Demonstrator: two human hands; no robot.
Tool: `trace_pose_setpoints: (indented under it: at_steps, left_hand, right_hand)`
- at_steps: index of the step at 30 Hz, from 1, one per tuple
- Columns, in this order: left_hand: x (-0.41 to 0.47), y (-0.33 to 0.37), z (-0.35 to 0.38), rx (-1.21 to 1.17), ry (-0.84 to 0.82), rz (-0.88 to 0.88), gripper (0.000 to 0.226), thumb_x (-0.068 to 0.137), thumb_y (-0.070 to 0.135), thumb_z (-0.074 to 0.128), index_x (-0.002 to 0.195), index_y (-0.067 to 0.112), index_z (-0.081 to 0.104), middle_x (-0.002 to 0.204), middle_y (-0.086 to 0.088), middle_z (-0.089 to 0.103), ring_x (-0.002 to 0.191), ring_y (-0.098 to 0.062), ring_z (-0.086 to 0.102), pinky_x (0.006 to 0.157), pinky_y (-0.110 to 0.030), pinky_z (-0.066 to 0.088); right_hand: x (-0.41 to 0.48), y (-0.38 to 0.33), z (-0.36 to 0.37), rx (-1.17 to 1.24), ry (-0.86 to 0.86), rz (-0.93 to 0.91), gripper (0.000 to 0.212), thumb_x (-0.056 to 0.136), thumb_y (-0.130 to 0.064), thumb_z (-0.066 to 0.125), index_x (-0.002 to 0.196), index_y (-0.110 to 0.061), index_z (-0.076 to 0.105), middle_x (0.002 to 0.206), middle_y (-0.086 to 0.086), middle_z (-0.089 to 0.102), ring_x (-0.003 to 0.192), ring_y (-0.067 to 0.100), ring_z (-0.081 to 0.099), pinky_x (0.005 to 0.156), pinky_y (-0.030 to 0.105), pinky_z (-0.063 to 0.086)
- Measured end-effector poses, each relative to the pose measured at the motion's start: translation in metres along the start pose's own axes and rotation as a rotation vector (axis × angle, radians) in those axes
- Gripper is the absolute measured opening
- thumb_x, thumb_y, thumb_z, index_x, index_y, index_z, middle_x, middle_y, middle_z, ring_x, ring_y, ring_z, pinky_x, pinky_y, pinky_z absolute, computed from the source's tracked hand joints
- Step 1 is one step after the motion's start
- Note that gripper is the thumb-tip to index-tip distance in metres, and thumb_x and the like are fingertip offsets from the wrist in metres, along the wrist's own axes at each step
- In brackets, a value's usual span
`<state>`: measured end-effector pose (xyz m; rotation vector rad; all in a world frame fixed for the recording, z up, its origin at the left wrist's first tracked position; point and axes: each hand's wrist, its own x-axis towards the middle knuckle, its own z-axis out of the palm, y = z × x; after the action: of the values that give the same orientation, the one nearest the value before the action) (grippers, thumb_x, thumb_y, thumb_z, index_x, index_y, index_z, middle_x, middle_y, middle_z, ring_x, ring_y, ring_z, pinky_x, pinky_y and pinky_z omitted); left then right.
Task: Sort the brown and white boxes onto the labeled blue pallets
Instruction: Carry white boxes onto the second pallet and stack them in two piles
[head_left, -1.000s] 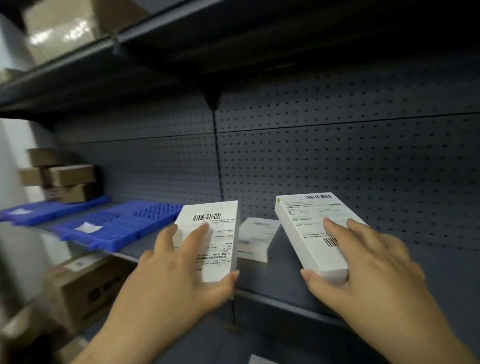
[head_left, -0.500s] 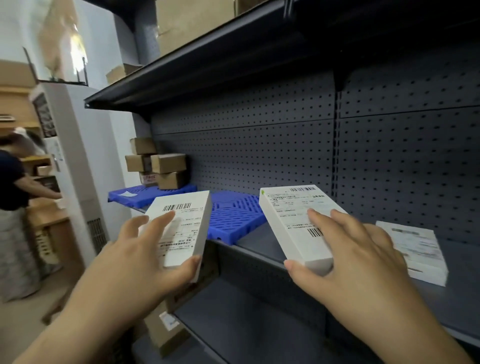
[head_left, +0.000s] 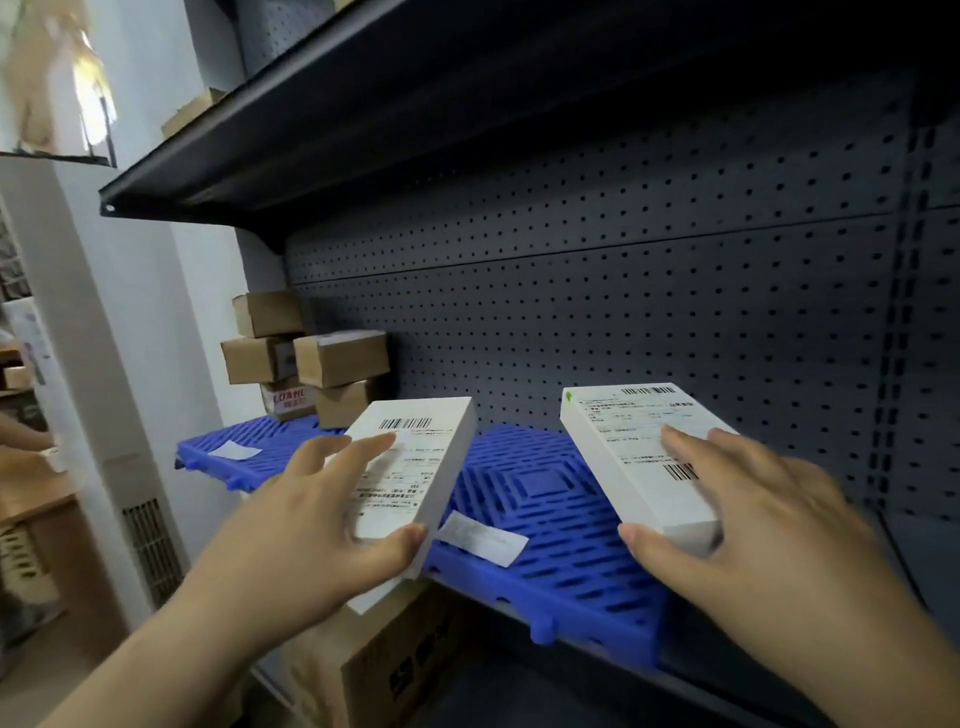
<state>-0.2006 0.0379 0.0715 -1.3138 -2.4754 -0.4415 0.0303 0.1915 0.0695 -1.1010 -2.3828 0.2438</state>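
Left hand (head_left: 306, 525) grips white box (head_left: 415, 467) at 9 o'clock, thumb under near end, fingers on label. Right hand (head_left: 769, 525) grips second white box (head_left: 631, 452) at 3 o'clock, same hold. Both boxes held above near blue pallet (head_left: 550, 551) with paper label (head_left: 480, 538). Brown boxes (head_left: 311, 358) stacked on far blue pallet (head_left: 228, 457) at 10 o'clock, on shelf (head_left: 904, 582).

Head cam, close, faces fwd-down at shelf (head_left: 519, 608), angled left.
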Motion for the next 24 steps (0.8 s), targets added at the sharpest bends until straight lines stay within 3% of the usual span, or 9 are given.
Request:
trace_pose_setpoints:
  at_steps: [4,8,14,18,24]
  left_hand:
    - [0.050,-0.023,0.017,-0.082,-0.061,0.076,0.094,0.049,0.084,0.026,0.137,0.051,0.015,0.140,0.013,0.028,0.101,-0.006,0.041,0.070,-0.020,0.041]
    - [0.100,-0.033,0.038,-0.137,-0.111,0.194,0.095,0.049,0.081,0.026,0.137,0.046,0.023,0.137,0.015,0.031,0.099,-0.004,0.041,0.074,-0.021,0.039]
    - [0.168,-0.037,0.086,-0.218,-0.285,0.341,0.079,0.062,0.077,0.042,0.135,0.047,0.031,0.138,0.016,0.031,0.117,-0.010,0.044,0.091,-0.027,0.040]
    - [0.204,-0.034,0.113,-0.238,-0.411,0.453,0.073,0.068,0.072,0.047,0.135,0.044,0.033,0.140,0.013,0.031,0.120,-0.010,0.042,0.094,-0.025,0.037]
    - [0.235,-0.037,0.145,-0.293,-0.424,0.585,0.070,0.072,0.067,0.051,0.135,0.042,0.034,0.143,0.014,0.029,0.125,-0.007,0.038,0.101,-0.026,0.034]
  right_hand:
    - [0.033,-0.016,0.014,-0.028,-0.023,0.062,0.082,0.072,-0.075,0.037,0.142,-0.048,0.005,0.153,-0.018,0.010,0.138,0.020,0.013,0.109,0.040,0.024]
    - [0.056,-0.022,0.031,-0.037,-0.061,0.123,0.080,0.072,-0.075,0.037,0.141,-0.050,0.006,0.153,-0.019,0.009,0.139,0.020,0.011,0.111,0.040,0.023]
    - [0.086,-0.026,0.064,-0.049,-0.160,0.281,0.078,0.074,-0.072,0.045,0.142,-0.049,0.014,0.153,-0.015,0.016,0.138,0.024,0.018,0.109,0.041,0.026]
    - [0.098,-0.029,0.083,-0.065,-0.165,0.393,0.077,0.075,-0.070,0.048,0.142,-0.048,0.018,0.154,-0.013,0.017,0.138,0.026,0.018,0.109,0.042,0.026]
    - [0.112,-0.029,0.101,-0.130,-0.182,0.443,0.077,0.074,-0.067,0.053,0.141,-0.051,0.019,0.155,-0.012,0.013,0.140,0.024,0.014,0.110,0.043,0.022]
